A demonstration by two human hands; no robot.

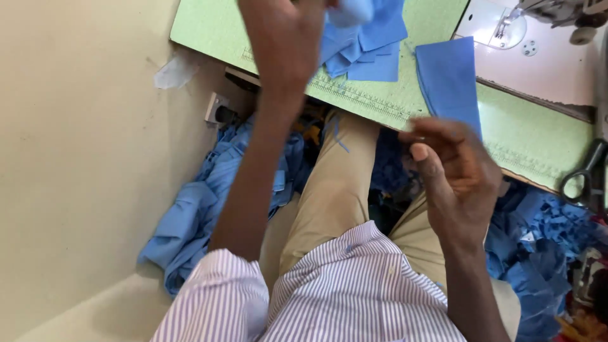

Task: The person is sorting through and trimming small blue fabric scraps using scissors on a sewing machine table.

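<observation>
Head view: left hand (285,44) fingers cut off, grip unclear; right hand (453,174) loosely curled, grasping nothing.

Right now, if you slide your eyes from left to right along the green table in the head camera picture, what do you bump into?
Left hand → pile of small blue fabric pieces → long folded blue fabric strip → white sewing machine → black scissors at the table's right edge.
</observation>
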